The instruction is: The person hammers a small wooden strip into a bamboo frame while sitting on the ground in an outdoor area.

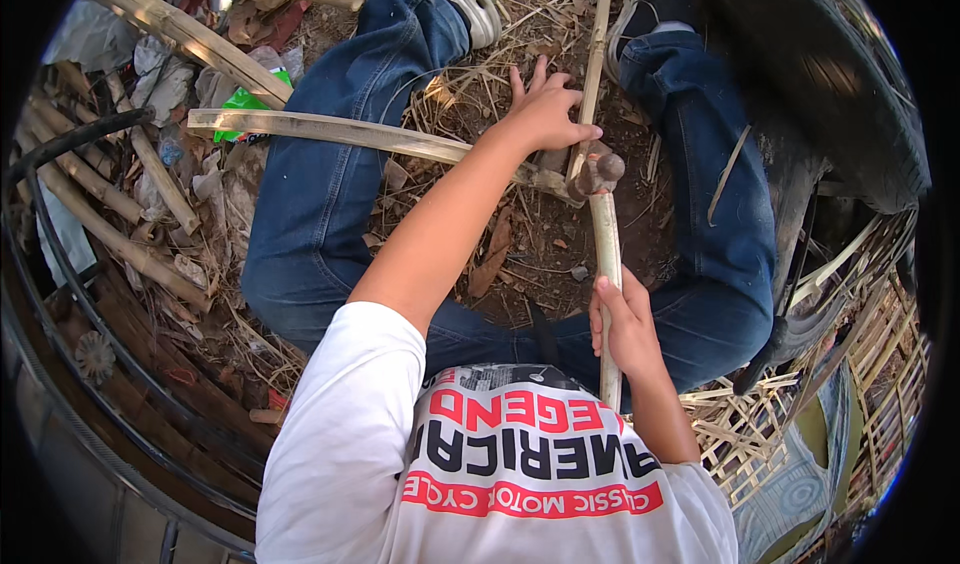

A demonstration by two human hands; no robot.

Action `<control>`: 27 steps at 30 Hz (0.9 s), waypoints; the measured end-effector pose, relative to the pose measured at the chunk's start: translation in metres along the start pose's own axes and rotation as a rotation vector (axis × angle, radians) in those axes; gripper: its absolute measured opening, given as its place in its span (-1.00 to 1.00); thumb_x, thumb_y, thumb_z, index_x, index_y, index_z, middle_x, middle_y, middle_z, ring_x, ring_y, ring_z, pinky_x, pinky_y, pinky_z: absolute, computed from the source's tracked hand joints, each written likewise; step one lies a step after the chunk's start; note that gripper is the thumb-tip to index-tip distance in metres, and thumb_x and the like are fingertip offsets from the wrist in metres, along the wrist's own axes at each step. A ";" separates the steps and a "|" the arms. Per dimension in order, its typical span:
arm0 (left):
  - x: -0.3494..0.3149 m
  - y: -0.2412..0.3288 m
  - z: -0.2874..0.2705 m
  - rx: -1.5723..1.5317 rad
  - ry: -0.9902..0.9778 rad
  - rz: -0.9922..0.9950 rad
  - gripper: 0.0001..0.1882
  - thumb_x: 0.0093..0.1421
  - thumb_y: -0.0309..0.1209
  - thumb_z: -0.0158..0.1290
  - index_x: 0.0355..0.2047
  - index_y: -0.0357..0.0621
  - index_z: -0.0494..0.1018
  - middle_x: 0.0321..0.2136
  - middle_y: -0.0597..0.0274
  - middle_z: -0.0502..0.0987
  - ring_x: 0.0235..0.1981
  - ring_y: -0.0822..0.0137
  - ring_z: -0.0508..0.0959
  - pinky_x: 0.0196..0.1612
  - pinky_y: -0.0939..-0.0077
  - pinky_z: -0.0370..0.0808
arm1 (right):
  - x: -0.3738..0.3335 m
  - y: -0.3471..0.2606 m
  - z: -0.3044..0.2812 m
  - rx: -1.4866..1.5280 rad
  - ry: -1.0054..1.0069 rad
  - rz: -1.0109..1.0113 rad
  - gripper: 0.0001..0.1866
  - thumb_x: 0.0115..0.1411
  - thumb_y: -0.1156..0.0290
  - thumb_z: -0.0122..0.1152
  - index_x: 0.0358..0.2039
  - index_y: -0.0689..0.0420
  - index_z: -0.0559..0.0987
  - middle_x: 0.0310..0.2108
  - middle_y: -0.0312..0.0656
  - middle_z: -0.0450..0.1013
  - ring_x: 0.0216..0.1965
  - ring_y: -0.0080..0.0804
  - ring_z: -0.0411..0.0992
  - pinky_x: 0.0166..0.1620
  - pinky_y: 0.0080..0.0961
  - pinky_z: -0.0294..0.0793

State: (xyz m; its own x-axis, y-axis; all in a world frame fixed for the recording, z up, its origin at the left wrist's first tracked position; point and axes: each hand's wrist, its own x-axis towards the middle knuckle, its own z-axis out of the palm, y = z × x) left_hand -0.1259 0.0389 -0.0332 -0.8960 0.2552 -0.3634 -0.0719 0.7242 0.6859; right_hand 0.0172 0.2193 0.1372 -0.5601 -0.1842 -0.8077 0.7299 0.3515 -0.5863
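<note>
A pale bamboo pole (608, 239) runs from near my waist up between my legs. My right hand (630, 324) is closed round its lower part. Above a brown, knobbly lump (602, 168) whose kind I cannot make out, a narrow bamboo strip (597, 54) continues away from me. My left hand (545, 109) has its fingers spread over the ground, its thumb touching that strip just above the lump. Another split bamboo length (330, 129) reaches from beside the lump to the left, passing under my left forearm and over my left leg.
Several bamboo poles (190, 39) lie at the upper left among plastic litter and a green wrapper (245, 104). A black metal frame (90, 294) stands at the left. On the right are a black tyre (830, 74) and woven bamboo lattice (870, 394).
</note>
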 end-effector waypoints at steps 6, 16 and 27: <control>0.003 0.002 0.003 -0.026 0.057 0.046 -0.23 -0.04 0.20 0.19 0.02 -0.14 0.53 0.28 -0.07 0.19 0.42 -0.14 -0.26 0.30 -0.32 -0.54 | -0.003 0.002 0.000 -0.008 0.038 -0.040 -0.70 0.40 0.18 -0.10 -0.31 0.17 0.33 -0.72 -0.30 0.24 -0.79 -0.60 0.23 -0.73 -0.64 0.25; 0.005 0.007 0.001 -0.025 0.008 0.057 -0.21 -0.02 0.22 0.17 0.05 -0.13 0.50 0.29 -0.04 0.19 0.42 -0.15 -0.24 0.30 -0.36 -0.51 | -0.008 0.011 -0.006 0.024 -0.015 0.078 -0.71 0.38 0.18 -0.07 -0.25 0.19 0.34 -0.71 -0.30 0.26 -0.78 -0.57 0.25 -0.73 -0.61 0.27; 0.003 0.004 -0.001 0.110 0.023 0.026 -0.33 0.08 0.22 0.09 0.02 0.00 0.54 0.26 -0.06 0.23 0.42 -0.14 -0.22 0.28 -0.42 -0.51 | -0.020 -0.007 -0.031 0.223 0.105 -0.130 -0.71 0.34 0.16 -0.03 -0.26 0.15 0.35 -0.73 -0.31 0.24 -0.79 -0.60 0.21 -0.75 -0.66 0.21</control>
State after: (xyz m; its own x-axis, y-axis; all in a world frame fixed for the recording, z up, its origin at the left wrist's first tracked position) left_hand -0.1291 0.0419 -0.0309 -0.9068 0.2614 -0.3307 -0.0008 0.7835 0.6214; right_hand 0.0113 0.2496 0.1593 -0.6835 -0.1147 -0.7209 0.7111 0.1184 -0.6931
